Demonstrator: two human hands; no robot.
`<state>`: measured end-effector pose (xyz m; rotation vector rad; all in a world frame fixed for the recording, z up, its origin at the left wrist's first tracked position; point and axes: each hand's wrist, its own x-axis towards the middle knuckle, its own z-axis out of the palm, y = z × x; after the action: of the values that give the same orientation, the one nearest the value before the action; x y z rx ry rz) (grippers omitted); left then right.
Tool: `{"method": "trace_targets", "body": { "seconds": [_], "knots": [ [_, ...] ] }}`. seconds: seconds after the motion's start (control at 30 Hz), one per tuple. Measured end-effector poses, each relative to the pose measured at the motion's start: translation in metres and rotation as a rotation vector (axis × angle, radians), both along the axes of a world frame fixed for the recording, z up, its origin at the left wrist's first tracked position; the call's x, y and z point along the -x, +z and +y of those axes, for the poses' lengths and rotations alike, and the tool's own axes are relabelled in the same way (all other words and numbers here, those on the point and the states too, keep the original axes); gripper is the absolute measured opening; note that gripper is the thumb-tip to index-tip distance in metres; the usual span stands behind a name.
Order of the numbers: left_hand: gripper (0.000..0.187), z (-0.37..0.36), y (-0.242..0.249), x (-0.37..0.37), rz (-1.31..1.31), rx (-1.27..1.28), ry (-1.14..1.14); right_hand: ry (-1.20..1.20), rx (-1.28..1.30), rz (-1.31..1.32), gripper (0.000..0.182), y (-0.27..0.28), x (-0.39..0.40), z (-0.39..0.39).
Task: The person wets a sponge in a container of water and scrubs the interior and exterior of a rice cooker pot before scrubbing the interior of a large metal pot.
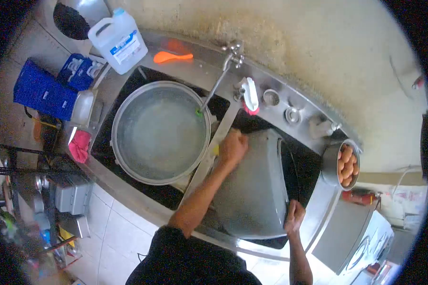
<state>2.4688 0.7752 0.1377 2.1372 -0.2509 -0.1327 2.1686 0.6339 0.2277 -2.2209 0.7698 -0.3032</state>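
Observation:
A large grey metal pot (252, 190) lies tilted on its side in the right basin of the steel sink. My right hand (295, 217) is closed on the pot's edge at its lower right. Up at the pot's other end, my left hand (233, 148) is closed in a fist against the wall of the pot; whatever its fingers hold is hidden. A small yellow patch (216, 150) shows beside that hand, too little of it to name. In the left basin stands a big round pot (120, 156) of cloudy water, with the faucet (216, 90) reaching over its rim.
Along the back ledge are a plastic jug (123, 45), an orange scoop (172, 57), a white-handled brush (250, 95) and small metal cups (271, 97). A pot of brown eggs (330, 164) stands at the right corner. A pink cloth (79, 146) lies at the left edge.

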Motion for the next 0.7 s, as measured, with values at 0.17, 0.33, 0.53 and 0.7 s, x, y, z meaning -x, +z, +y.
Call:
{"method": "trace_targets", "body": {
  "seconds": [0.17,0.33,0.53,0.7],
  "knots": [
    [0.022,0.022,0.065,0.097,-0.072,0.064,-0.279,-0.078,-0.197,-0.018,0.045,-0.002,-0.001,0.005],
    [0.023,0.002,-0.026,-0.006,0.019,-0.009,-0.079,-0.134,0.014,-0.172,0.052,-0.028,0.007,0.004],
    [0.009,-0.002,0.107,0.162,-0.334,0.252,-0.45,-0.055,0.091,-0.019,0.038,-0.039,0.029,-0.01],
    [0.012,0.007,0.057,0.06,0.237,0.128,0.04,-0.057,-0.03,0.044,0.043,0.001,0.003,0.003]
  ]
}}
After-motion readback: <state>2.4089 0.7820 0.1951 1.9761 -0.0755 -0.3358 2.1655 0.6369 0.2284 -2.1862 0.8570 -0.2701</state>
